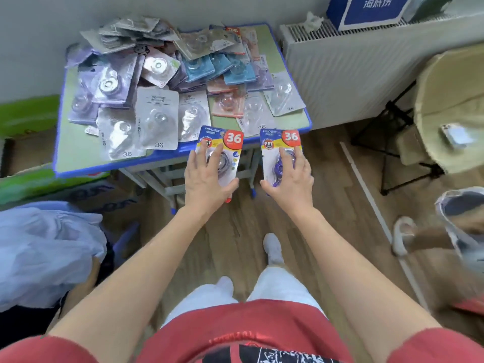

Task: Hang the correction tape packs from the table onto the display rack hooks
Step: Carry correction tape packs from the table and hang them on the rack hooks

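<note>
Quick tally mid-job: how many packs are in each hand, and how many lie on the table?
Left pack, in left hand: 1
Right pack, in right hand: 1
Pile on table: too overlapped to count
Total in hand: 2

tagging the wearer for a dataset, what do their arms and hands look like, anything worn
Both forearms are bare below short red T-shirt sleeves. The left hand and right hand wear no gloves; no watch, ring or bracelet shows on what is visible.
</note>
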The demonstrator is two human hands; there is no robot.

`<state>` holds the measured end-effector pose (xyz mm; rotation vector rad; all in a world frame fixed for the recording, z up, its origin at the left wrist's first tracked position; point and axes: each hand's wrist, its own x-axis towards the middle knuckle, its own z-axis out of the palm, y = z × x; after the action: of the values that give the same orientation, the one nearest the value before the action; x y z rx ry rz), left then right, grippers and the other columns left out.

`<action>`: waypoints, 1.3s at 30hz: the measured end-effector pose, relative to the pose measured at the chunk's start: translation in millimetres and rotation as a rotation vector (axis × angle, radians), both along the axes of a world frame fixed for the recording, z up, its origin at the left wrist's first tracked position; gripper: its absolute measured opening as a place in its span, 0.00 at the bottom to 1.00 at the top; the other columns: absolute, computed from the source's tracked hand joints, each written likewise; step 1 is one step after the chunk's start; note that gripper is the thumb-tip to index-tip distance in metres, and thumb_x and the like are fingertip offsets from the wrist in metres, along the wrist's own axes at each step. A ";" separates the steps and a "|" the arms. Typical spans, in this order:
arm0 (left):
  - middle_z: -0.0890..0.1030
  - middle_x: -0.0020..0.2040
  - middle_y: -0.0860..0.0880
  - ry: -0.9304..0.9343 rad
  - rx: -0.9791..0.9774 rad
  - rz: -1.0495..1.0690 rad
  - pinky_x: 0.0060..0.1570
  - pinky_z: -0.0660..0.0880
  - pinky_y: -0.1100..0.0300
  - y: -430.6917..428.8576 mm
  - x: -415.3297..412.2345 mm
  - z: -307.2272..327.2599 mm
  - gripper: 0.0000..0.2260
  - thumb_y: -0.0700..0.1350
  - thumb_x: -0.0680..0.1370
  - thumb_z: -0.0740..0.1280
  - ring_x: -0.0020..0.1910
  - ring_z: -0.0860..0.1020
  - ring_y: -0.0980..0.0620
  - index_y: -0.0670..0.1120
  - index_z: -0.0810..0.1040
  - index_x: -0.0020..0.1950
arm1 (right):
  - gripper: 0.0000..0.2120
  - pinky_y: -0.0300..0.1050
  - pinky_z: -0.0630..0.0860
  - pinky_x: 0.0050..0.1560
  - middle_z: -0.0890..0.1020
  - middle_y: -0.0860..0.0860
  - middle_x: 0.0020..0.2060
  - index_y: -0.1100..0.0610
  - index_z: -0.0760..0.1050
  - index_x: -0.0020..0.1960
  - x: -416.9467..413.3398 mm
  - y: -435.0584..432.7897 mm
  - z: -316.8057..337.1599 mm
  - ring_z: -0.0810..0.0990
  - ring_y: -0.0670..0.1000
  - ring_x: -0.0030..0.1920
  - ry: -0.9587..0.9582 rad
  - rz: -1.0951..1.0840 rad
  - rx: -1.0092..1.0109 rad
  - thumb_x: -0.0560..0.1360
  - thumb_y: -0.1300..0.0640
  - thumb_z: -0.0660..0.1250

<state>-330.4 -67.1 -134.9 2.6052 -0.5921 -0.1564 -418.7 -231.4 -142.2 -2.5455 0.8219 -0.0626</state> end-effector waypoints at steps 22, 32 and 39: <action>0.58 0.77 0.42 0.031 -0.058 -0.698 0.71 0.55 0.47 -9.3 -340.1 -16.2 0.34 0.53 0.71 0.72 0.75 0.57 0.37 0.48 0.66 0.74 | 0.42 0.54 0.62 0.68 0.55 0.57 0.76 0.53 0.58 0.76 -413.8 102.1 -17.0 0.57 0.61 0.73 -0.016 -0.645 0.048 0.68 0.46 0.73; 0.63 0.74 0.41 0.056 -0.115 -1.130 0.64 0.65 0.43 -65.4 -512.8 -13.7 0.35 0.59 0.66 0.61 0.71 0.62 0.35 0.46 0.70 0.71 | 0.39 0.56 0.64 0.65 0.56 0.56 0.75 0.53 0.59 0.76 -589.3 123.5 -23.7 0.57 0.61 0.72 -0.049 -1.113 0.008 0.69 0.48 0.72; 0.57 0.78 0.46 0.113 -0.147 -1.414 0.70 0.56 0.46 -133.3 -621.0 0.6 0.35 0.49 0.68 0.70 0.75 0.54 0.41 0.49 0.65 0.74 | 0.41 0.55 0.63 0.65 0.55 0.56 0.75 0.53 0.59 0.76 -689.4 107.1 -15.5 0.56 0.60 0.72 -0.063 -1.442 -0.077 0.68 0.49 0.73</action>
<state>-951.4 -200.4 -134.3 1.5504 -2.1348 -0.6306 -1108.1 -124.3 -157.8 -1.4628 2.3988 -0.5985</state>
